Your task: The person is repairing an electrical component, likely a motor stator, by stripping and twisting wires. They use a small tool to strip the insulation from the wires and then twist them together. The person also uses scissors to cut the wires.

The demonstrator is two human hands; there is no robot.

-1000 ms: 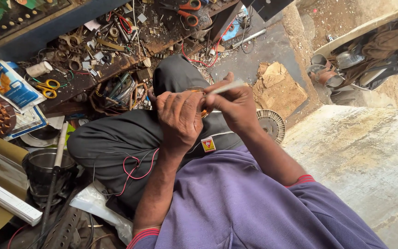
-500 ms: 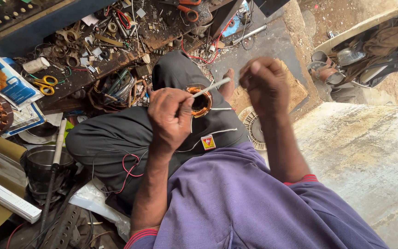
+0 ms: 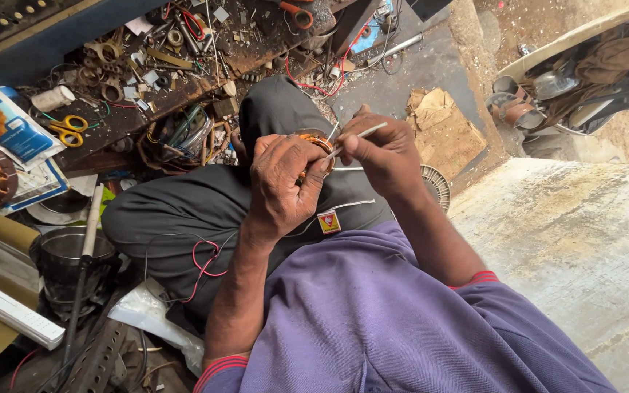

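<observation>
Two hands crowd coil (image 3: 317,145).

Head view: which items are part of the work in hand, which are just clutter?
In hand:
- left hand gripping the copper coil
- right hand pinching a thin white strip at the coil

Lying about:
- yellow-handled scissors
- white roll
- red wire
- metal pot
- cardboard scrap

Left hand (image 3: 282,185) grips a copper coil (image 3: 317,145); right hand (image 3: 384,149) pinches a thin white stick (image 3: 362,134) against it.
</observation>
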